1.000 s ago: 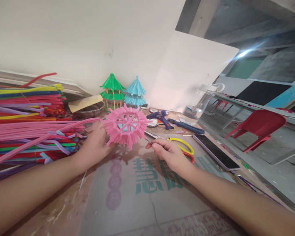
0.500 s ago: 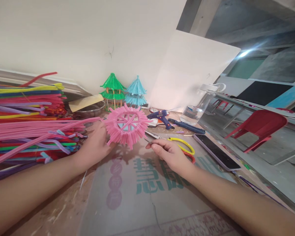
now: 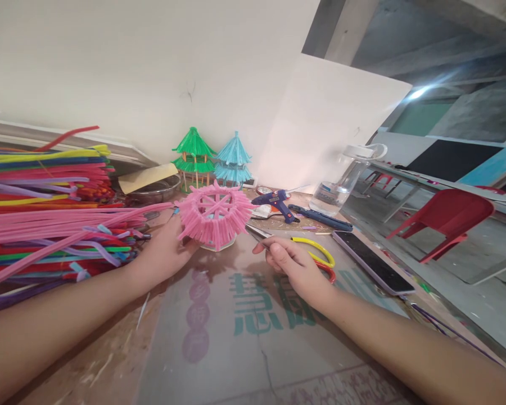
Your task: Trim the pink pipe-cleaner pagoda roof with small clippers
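My left hand is closed on the side of a pink pipe-cleaner pavilion model. Its fringed ring of short strips flares around spokes that cross in the middle, and a pale base shows beneath. The far fingers are hidden behind the model. My right hand hovers at the model's right with its fingers loosely bent and apart, and I see nothing held in them. Just behind it lie scissors with yellow and red handles, their blades partly covered by the hand.
Bundles of coloured pipe cleaners fill the left side. Green and blue pavilion models stand at the back. A glue gun, blue pliers-like tool, water bottle and phone lie or stand right. A bowl sits left.
The pink model has tipped from facing me to nearly upright, so its pale base now shows below. My right hand has shifted slightly, its thumb drawn away from the forefinger.
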Available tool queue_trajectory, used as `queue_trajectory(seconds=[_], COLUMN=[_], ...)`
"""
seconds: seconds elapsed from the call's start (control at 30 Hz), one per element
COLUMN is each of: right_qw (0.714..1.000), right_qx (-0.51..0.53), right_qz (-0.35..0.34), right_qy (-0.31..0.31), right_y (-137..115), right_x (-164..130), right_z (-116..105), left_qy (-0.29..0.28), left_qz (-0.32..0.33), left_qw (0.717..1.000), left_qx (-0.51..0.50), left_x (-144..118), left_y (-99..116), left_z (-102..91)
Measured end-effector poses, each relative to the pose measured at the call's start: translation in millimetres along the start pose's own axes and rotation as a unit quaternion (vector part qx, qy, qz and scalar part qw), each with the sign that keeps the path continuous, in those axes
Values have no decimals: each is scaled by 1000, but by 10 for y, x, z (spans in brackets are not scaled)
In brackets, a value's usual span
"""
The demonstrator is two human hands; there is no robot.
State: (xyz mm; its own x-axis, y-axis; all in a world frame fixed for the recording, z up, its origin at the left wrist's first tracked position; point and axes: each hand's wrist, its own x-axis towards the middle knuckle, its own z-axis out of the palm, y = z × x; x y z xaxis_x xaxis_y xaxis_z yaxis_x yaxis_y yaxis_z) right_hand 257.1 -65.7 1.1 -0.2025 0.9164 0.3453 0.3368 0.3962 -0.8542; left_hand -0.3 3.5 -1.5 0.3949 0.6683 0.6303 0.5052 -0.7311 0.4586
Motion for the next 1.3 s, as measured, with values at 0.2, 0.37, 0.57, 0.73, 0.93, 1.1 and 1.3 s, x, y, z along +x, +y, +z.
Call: queue_trajectory(seconds=[0.2, 0.37, 0.57, 0.73, 0.93, 1.1, 1.3], right_qw=[1000, 999, 997, 994, 996, 996, 996], right_qx=[5, -20, -69, -90, -74, -83, -82], right_qz=[17, 6, -39, -50, -50, -46, -39], right_qy=[22, 27, 19, 19, 5, 0, 2], right_y=[-2, -4, -57, -59, -52, -69, -72], right_x=[4, -4, -33, -30, -25, -25, -24], right_z=[2, 0, -9, -4, 2, -3, 2], left_qy=[-20, -9, -16, -20, -17, -1, -10], left_qz=[39, 54, 17, 21, 20, 26, 37], left_qw=[999, 999, 1000, 1000, 1000, 1000, 999], left_qx=[24, 4, -4, -12, -5, -14, -10], left_x=[48, 76, 56, 54, 64, 79, 73], left_y=[120, 169, 202, 214, 221, 236, 218], left_z=[-53, -75, -96, -110, -105, -91, -92])
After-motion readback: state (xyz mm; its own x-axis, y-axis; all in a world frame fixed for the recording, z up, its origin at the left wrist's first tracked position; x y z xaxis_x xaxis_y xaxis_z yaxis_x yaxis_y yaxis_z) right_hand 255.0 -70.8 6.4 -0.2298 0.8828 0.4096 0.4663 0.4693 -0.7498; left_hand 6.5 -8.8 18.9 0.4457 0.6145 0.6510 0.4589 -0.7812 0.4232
